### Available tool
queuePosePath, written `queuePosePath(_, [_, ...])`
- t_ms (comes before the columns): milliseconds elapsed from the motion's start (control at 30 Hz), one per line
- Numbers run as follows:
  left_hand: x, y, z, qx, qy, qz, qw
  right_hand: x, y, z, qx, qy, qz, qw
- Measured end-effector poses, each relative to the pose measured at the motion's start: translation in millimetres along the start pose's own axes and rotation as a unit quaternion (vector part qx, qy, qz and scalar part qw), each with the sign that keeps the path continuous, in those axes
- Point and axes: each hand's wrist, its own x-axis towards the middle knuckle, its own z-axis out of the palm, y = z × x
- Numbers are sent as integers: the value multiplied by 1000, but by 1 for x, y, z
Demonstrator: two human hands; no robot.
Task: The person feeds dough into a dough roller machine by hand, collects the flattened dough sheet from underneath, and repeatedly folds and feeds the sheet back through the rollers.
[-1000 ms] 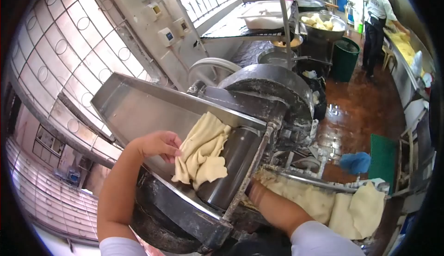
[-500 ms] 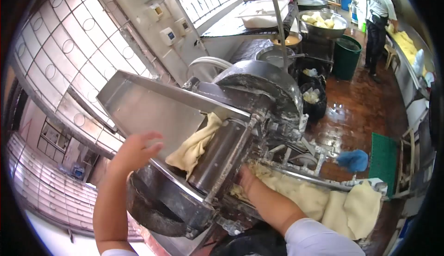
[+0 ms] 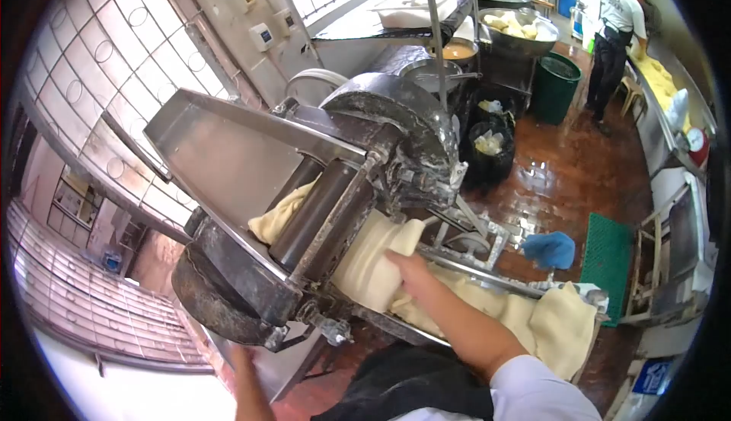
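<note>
A bunched piece of pale dough (image 3: 280,214) lies at the rollers (image 3: 314,212) of the metal machine, at the lower end of its chute (image 3: 228,151). Below the rollers a flattened dough sheet (image 3: 367,261) comes out. My right hand (image 3: 409,269) is closed on the edge of this sheet, thumb on top. More folded dough (image 3: 560,322) lies in the long tray to the right. My left hand (image 3: 242,360) is low at the bottom left, beside the machine, blurred, and its fingers cannot be made out.
A blue cloth (image 3: 550,250) hangs by the tray frame, near a green mat (image 3: 607,257). Black bags (image 3: 487,147) and a green bin (image 3: 556,86) stand behind the machine. At the back right a person (image 3: 615,40) works at a counter with yellow food (image 3: 661,82).
The dough at the rollers has shrunk from above and emerges below as a sheet. My right hand has come out from under the rollers with it. My left hand has dropped away from the chute.
</note>
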Motion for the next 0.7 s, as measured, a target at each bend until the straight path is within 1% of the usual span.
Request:
queuePosePath(33, [-10, -59, 14, 118, -35, -130, 984, -8, -3, -6, -9, 9, -2, 1000])
queuePosePath(67, [-44, -90, 43, 105, -152, -162, 969, -22, -10, -7, 6, 9, 3, 1000])
queuePosePath(100, [-90, -109, 79, 88, -268, -192, 940, -35, -17, -9, -3, 14, 6, 1000])
queuePosePath(133, [-130, -100, 118, 106, -299, -208, 925, -46, -23, -12, -25, 19, -5, 999])
queuePosePath(167, [-138, -100, 145, 79, -422, -247, 869, -56, -26, -18, -46, 25, -16, 999])
queuePosePath(200, [-144, -106, 173, 141, -400, -193, 885, -63, -27, -25, -56, 32, -12, 998])
queuePosePath(267, [-138, -114, 230, 17, -388, -216, 896, -75, -31, -39, -62, 9, -30, 998])
queuePosePath(333, [-92, -143, 280, -60, -475, -195, 856, -98, -44, -40, -95, 36, -27, 994])
queuePosePath(367, [-84, -128, 297, -105, -488, -179, 848, -111, -50, -39, -119, 57, -24, 991])
queuePosePath(400, [-83, -107, 313, -136, -490, -169, 844, -121, -54, -43, -125, 47, -22, 991])
queuePosePath(467, [-87, -68, 335, -180, -495, -150, 837, -134, -54, -57, -127, 59, -27, 990])
queuePosePath(567, [-104, -29, 355, -212, -503, -136, 827, -155, -57, -72, -144, 85, -24, 986])
queuePosePath(667, [-132, -7, 370, -224, -517, -138, 814, -172, -57, -87, -151, 98, -17, 984])
queuePosePath(700, [-143, -2, 374, -227, -522, -138, 811, -177, -59, -89, -140, 118, -10, 983])
